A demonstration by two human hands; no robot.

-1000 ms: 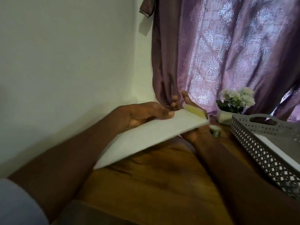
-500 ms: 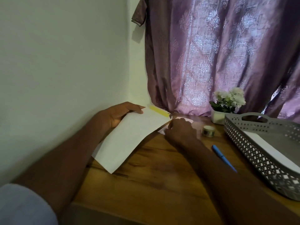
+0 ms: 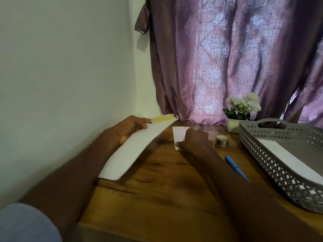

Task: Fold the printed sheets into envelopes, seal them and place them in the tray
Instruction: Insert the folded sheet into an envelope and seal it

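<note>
My left hand (image 3: 128, 129) grips a long white envelope (image 3: 132, 152) above the left side of the wooden table (image 3: 166, 198); a yellow strip (image 3: 162, 118) runs along its far end. My right hand (image 3: 194, 139) rests on a white folded sheet (image 3: 180, 134) lying flat near the curtain, its thumb at the sheet's near corner. Whether the fingers curl round the sheet is hidden by the back of the hand. A grey perforated tray (image 3: 272, 165) at the right holds a white envelope (image 3: 288, 158).
A small roll of tape (image 3: 222, 140) stands right of my right hand. A blue pen (image 3: 236, 168) lies between my right forearm and the tray. A white pot of flowers (image 3: 240, 112) sits by the purple curtain (image 3: 236, 58). A wall borders the left.
My right hand left the envelope and moved down to the folded sheet on the table. My left hand has carried the envelope left and tilted it.
</note>
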